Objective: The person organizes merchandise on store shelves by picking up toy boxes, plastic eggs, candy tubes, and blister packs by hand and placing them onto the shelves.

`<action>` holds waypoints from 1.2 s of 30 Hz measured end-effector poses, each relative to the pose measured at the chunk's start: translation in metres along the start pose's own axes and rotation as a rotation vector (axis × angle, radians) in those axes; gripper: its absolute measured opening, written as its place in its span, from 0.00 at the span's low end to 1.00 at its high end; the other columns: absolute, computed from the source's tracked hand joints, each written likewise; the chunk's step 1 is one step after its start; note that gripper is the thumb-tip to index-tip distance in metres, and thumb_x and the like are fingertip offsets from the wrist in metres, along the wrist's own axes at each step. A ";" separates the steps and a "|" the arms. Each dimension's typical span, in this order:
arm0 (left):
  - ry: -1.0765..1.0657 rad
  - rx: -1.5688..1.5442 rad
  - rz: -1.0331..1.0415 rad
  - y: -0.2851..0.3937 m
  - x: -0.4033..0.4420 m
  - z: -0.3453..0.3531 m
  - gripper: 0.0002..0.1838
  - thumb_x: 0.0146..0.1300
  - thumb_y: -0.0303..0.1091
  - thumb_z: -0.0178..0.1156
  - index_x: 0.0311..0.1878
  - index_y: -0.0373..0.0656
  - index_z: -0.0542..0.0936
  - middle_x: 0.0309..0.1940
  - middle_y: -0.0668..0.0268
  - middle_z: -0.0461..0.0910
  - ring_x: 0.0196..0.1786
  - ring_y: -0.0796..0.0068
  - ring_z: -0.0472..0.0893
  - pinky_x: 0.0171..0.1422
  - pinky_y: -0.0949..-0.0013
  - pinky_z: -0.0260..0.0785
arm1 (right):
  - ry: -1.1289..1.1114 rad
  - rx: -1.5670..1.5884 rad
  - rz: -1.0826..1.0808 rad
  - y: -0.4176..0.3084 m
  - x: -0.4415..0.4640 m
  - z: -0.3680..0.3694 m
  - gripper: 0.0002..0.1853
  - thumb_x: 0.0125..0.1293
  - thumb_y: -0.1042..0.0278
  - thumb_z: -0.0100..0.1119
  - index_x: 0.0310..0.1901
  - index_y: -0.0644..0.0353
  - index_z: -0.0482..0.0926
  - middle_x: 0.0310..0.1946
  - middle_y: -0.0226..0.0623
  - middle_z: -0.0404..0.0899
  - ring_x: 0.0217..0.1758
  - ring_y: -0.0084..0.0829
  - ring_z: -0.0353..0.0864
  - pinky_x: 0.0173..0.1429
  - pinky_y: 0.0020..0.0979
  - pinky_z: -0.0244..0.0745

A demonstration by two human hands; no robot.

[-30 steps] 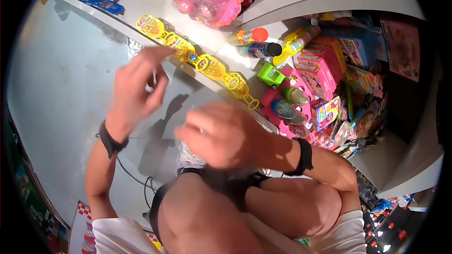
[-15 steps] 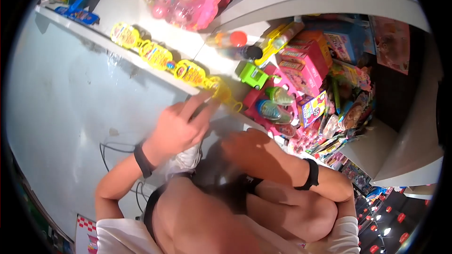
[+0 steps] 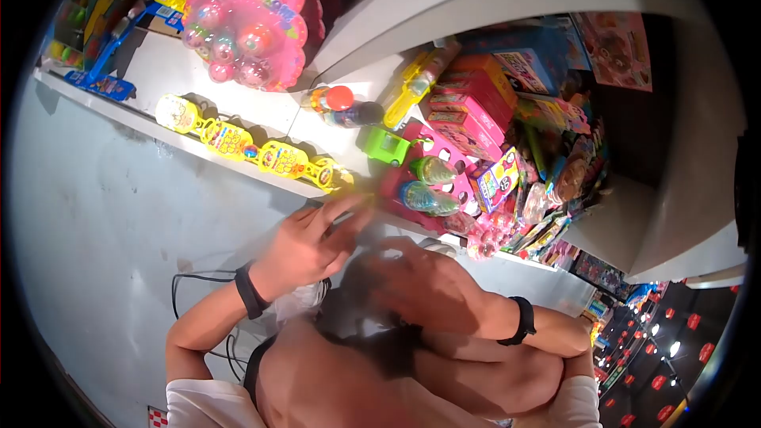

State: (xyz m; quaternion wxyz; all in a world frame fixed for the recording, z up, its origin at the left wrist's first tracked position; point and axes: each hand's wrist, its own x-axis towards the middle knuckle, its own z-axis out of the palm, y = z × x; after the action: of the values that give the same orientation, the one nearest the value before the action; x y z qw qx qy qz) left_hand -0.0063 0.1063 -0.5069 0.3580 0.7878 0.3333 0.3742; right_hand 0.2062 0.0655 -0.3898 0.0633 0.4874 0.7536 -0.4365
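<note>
My left hand [image 3: 305, 246] reaches to the shelf's front edge, its thumb and a finger converging on the blurred end of a yellow plastic toy [image 3: 337, 180]. The pinch looks closed on it, though motion smears the contact. That toy is at the right end of a row of similar yellow packaged toys [image 3: 230, 141] along the edge. My right hand [image 3: 428, 281] hovers over my knees, below the shelf and right of my left hand. Its fingers are bent and blurred in shadow, so whether they hold anything does not show.
On the white shelf [image 3: 158, 63] stand a pink package of clear capsules [image 3: 246, 40], a red-capped bottle [image 3: 329, 98] and a green toy truck [image 3: 386, 146]. A pink holder with bottles [image 3: 428, 198] and pink boxes [image 3: 468, 119] crowd the right. A black cable [image 3: 198, 276] lies at left.
The view has shifted, so the shelf appears lower and further left. My left fingertips have moved right along the shelf edge, with the yellow toy's end. My right hand stays low.
</note>
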 end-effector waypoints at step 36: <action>-0.239 -0.348 0.031 0.087 0.036 0.102 0.04 0.71 0.22 0.57 0.42 0.33 0.80 0.30 0.62 0.79 0.30 0.76 0.75 0.35 0.72 0.67 | 0.581 0.022 -0.274 0.067 -0.092 -0.043 0.19 0.65 0.58 0.62 0.23 0.64 0.73 0.19 0.47 0.74 0.27 0.53 0.77 0.32 0.49 0.69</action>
State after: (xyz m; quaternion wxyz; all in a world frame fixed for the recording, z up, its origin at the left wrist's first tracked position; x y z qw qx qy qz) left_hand 0.1188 0.0576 -0.4703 0.5199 0.7579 0.2065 0.3356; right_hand 0.3205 0.0437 -0.3555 -0.2191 0.4863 0.7940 -0.2916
